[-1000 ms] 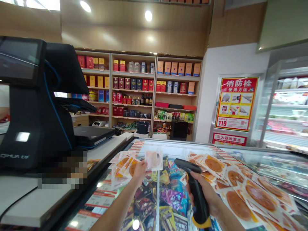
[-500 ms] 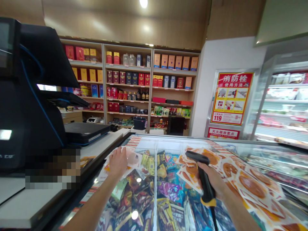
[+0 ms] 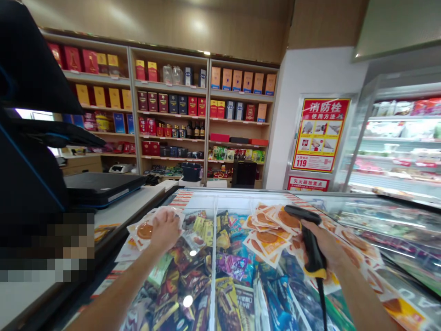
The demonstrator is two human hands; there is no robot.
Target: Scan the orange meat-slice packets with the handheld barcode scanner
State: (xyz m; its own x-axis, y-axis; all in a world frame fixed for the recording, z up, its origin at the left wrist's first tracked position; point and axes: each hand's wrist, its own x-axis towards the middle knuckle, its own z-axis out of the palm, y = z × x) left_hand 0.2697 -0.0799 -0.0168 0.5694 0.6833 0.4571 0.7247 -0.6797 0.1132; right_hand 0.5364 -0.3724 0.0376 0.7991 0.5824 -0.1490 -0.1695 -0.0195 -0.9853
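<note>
My left hand (image 3: 167,228) lies on clear-and-white packets at the left of the glass freezer lid, its fingers apart. Just left of the fingers, a flat packet (image 3: 145,230) shows a round brown food inside. In my right hand (image 3: 325,241) is a black and yellow barcode scanner (image 3: 312,250), gripped by the handle with its head towards the left. Its cable hangs down from the handle. Beneath and left of the scanner, a loose pile of similar packets (image 3: 267,236) is spread on the glass; more packets (image 3: 358,243) lie beyond my right wrist.
Under the freezer lid (image 3: 214,271) are colourful wrapped goods. A counter (image 3: 138,202) with a dark checkout machine (image 3: 31,151) stands at left. Shelves (image 3: 168,87) of boxes and bottles line the back. A lit display fridge (image 3: 403,138) is at right.
The view has shifted right. My left hand's packet now shows its brown round food. The scanner has moved right, away from the near pile, and more packets lie spread at the pile's centre.
</note>
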